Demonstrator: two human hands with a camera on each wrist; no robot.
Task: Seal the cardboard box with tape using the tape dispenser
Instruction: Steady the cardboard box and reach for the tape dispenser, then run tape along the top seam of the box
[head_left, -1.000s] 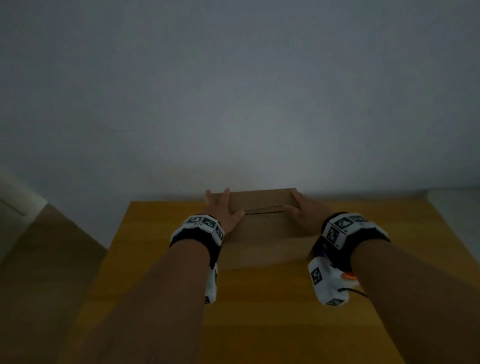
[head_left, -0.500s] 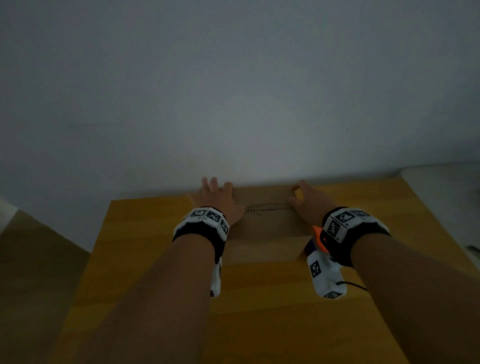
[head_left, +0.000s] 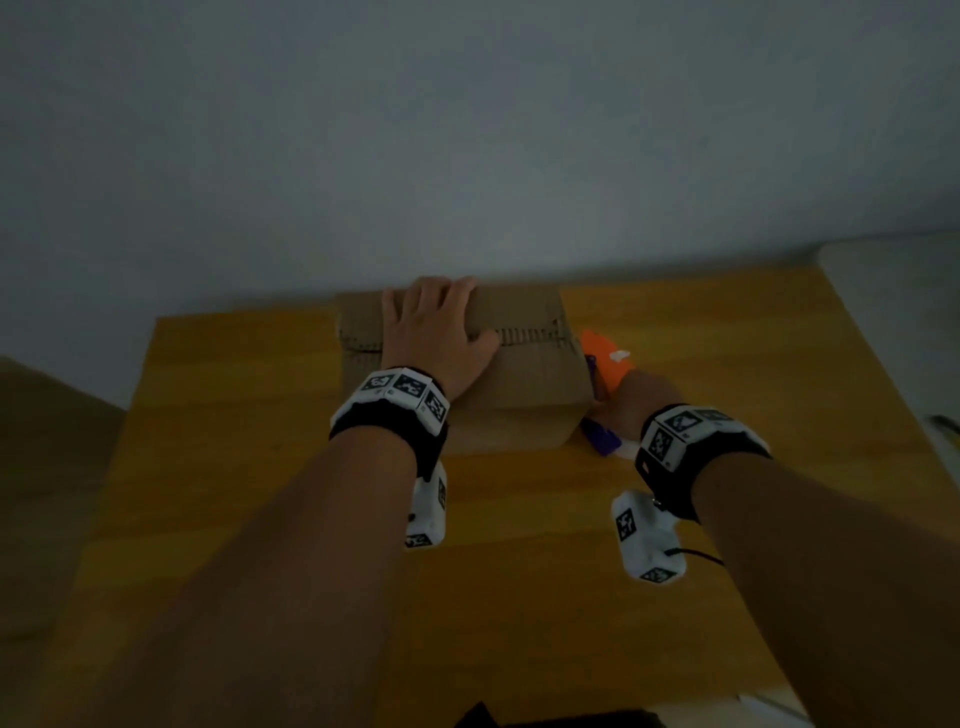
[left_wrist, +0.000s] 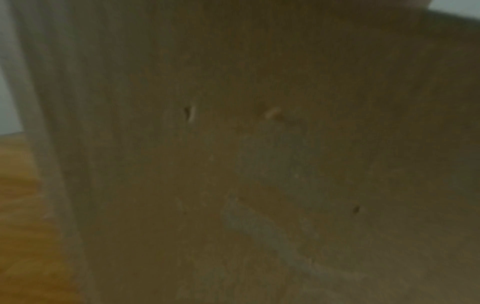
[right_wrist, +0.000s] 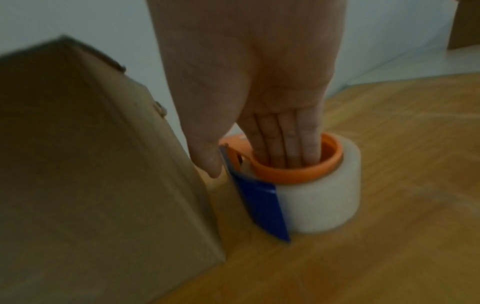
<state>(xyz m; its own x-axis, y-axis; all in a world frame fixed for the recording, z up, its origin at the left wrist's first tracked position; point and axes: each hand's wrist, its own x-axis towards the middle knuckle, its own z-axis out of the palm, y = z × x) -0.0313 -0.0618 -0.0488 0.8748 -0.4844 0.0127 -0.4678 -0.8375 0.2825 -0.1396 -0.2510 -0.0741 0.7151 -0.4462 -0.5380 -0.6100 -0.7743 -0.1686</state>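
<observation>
Pressing cardboard box (head_left: 524, 374), left hand (head_left: 436, 332) flat; right hand (head_left: 631, 405) grip holds tape dispenser (right_wrist: 319, 197) alongside.

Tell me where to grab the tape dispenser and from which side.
Come from above: the tape dispenser stands on end on the table, orange ring open upward. Slip four fingers inside the ring, thumb outside by the blue plate, as the right hand does.

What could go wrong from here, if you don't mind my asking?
The right hand's thumb lies against the dispenser's blue plate, perhaps the cutter; it might get nicked. The dispenser stands close beside the box, so lifting it could knock the box. Only the left hand holds the flaps; they may spring open.
</observation>
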